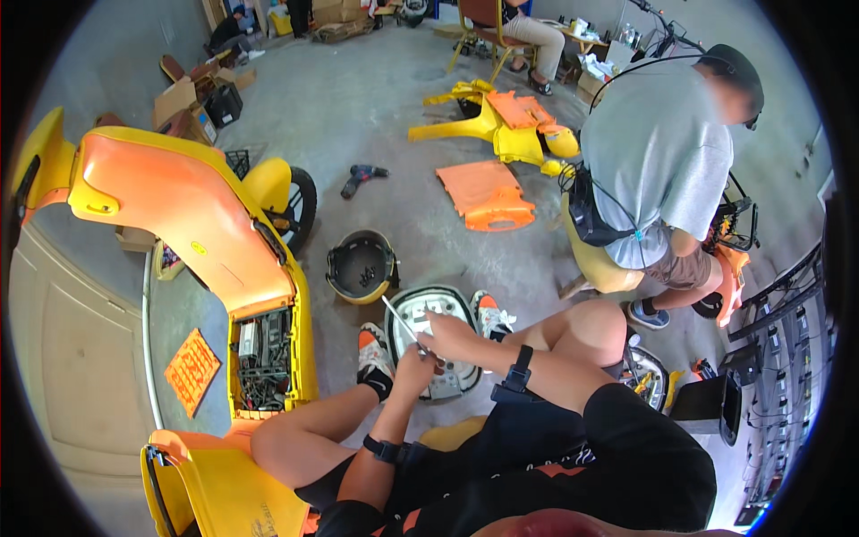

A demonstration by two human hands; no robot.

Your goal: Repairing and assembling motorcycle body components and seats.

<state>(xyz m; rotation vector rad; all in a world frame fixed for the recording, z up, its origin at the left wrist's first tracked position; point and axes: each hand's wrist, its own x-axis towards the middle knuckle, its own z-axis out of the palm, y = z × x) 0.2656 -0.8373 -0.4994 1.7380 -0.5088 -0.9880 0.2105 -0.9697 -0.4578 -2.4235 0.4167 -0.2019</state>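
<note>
Between my shoes lies a rounded, white-and-dark shell-like part (443, 307) with a dark rim, its inner details too small to name. Over it my two hands meet. My left hand (415, 369) is closed around the lower end of a thin, light-coloured rod-like tool (400, 319), which slants up toward a round black tub. The exact kind of tool does not show. Close above, my right hand (450, 336) has its fingers bent at the same rod and appears to grip it; its fingertips are partly hidden.
The black tub (345, 285) holds small dark pieces. A yellow-orange scooter (192, 210) with an open compartment stands at left. A power drill (362, 177), an orange panel (488, 191) and yellow body panels (497, 125) lie on the floor. A person (658, 152) sits at right.
</note>
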